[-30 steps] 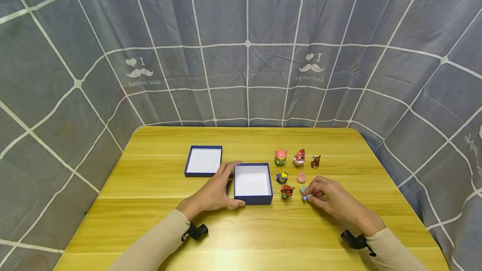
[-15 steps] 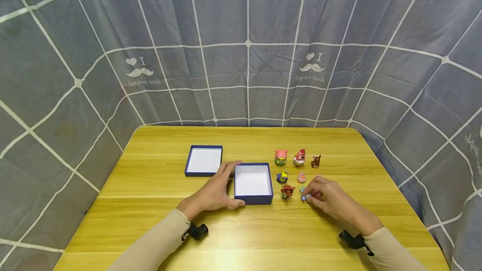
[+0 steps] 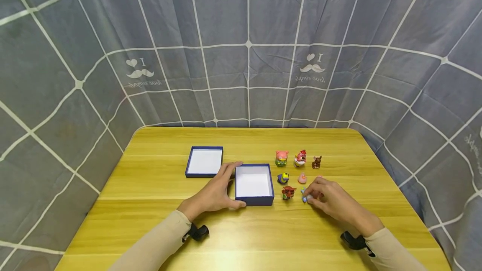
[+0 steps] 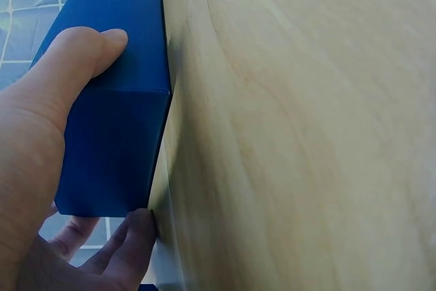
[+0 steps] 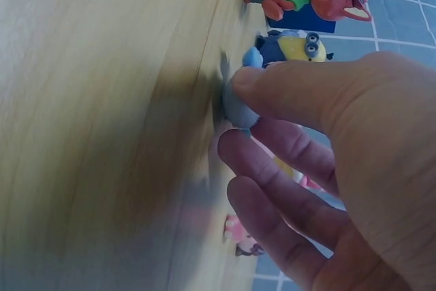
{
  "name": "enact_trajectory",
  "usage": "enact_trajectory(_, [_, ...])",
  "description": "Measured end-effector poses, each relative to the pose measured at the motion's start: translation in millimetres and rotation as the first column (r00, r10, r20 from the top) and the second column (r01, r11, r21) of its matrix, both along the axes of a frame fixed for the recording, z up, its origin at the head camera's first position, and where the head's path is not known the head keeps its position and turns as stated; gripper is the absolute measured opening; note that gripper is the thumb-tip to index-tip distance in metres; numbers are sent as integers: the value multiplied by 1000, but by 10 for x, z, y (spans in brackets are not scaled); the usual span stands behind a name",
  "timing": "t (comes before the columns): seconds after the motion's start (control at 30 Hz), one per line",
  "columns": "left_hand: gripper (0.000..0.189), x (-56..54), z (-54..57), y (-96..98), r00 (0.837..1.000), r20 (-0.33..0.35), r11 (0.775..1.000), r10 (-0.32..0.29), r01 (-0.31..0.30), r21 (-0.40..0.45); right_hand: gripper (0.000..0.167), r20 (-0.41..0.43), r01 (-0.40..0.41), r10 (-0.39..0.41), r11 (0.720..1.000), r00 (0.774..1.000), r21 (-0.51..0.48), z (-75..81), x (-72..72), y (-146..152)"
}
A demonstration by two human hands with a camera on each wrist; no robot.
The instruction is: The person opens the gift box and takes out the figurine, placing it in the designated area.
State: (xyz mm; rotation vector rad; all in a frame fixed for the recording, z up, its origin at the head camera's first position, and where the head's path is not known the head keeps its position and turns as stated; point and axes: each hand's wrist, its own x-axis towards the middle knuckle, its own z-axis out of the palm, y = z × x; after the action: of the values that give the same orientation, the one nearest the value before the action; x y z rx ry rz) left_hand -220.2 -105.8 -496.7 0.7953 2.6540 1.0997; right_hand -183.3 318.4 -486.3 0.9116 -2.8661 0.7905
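My left hand (image 3: 212, 193) grips a dark blue box (image 3: 254, 200) with a white inside, which stands uncovered on the table. In the left wrist view its thumb (image 4: 85, 49) presses on one blue side, with the other fingers round the far corner. To the right of the box, my right hand (image 3: 329, 198) pinches a small light-blue figurine (image 3: 304, 195) low over the tabletop. The right wrist view shows the figurine's rounded grey-blue body (image 5: 238, 108) between thumb and fingers, much of it hidden. A fox figurine (image 3: 288, 193) stands between box and right hand.
Behind the fox are a minion figurine (image 3: 283, 178) and a pink duck (image 3: 302, 178). Farther back stand a pink pig-like figurine (image 3: 281, 158), a red-and-white one (image 3: 300, 158) and a brown mouse (image 3: 316, 162). The box lid (image 3: 204, 175) lies upturned at back left.
My right hand has shifted only slightly, baring a bit of something pink behind it, and the light-blue figurine has turned a little in its fingers. The left hand and box have stayed put.
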Motion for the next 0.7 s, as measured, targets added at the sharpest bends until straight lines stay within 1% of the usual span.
enact_trajectory(0.2, [127,6,4,0,1000,0,1000,-2,2,10,20,-10,7,-7,1000,1000,3,27,16,9])
enact_trajectory(0.3, [127,2,0,-13,1000,-1,1000,4,-4,-2,21,-24,19,-19,1000,1000,3,43,20,5])
enact_trajectory(0.5, [128,7,3,-33,1000,-3,1000,10,-10,-27,24,-103,66,-67,998,992,-6,70,60,-23])
enact_trajectory(0.7, [130,6,22,-30,1000,-12,999,7,-8,-31,25,-201,83,-92,995,975,-54,86,82,-84])
